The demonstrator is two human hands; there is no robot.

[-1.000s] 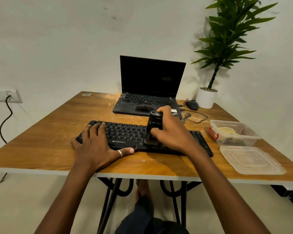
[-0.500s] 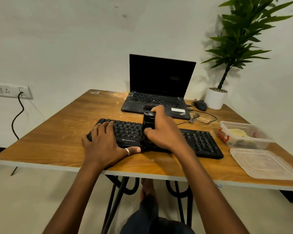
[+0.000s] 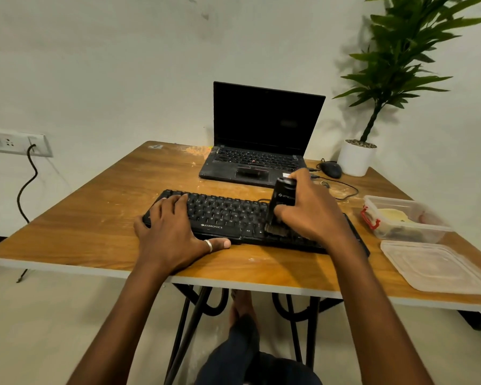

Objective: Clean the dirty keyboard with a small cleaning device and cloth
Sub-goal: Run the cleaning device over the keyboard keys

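A black keyboard (image 3: 222, 215) lies across the wooden table (image 3: 100, 218) near its front edge. My left hand (image 3: 172, 232) rests flat on the keyboard's left end, fingers spread over the keys and thumb along the front edge. My right hand (image 3: 311, 209) grips a small black cleaning device (image 3: 281, 201) held upright, its brush end pressed on the keys right of the keyboard's middle. The right part of the keyboard is hidden behind my right hand and forearm. I can see no cloth.
An open black laptop (image 3: 261, 140) sits behind the keyboard. A mouse (image 3: 331, 169) with its cable and a potted plant (image 3: 357, 159) stand at the back right. A plastic container (image 3: 400, 220) and its lid (image 3: 433, 265) lie at the right. A wall socket (image 3: 14, 143) is at left.
My right hand has slid the cleaning device rightwards along the keyboard. My left hand has stayed on the left end. The view has shifted a little.
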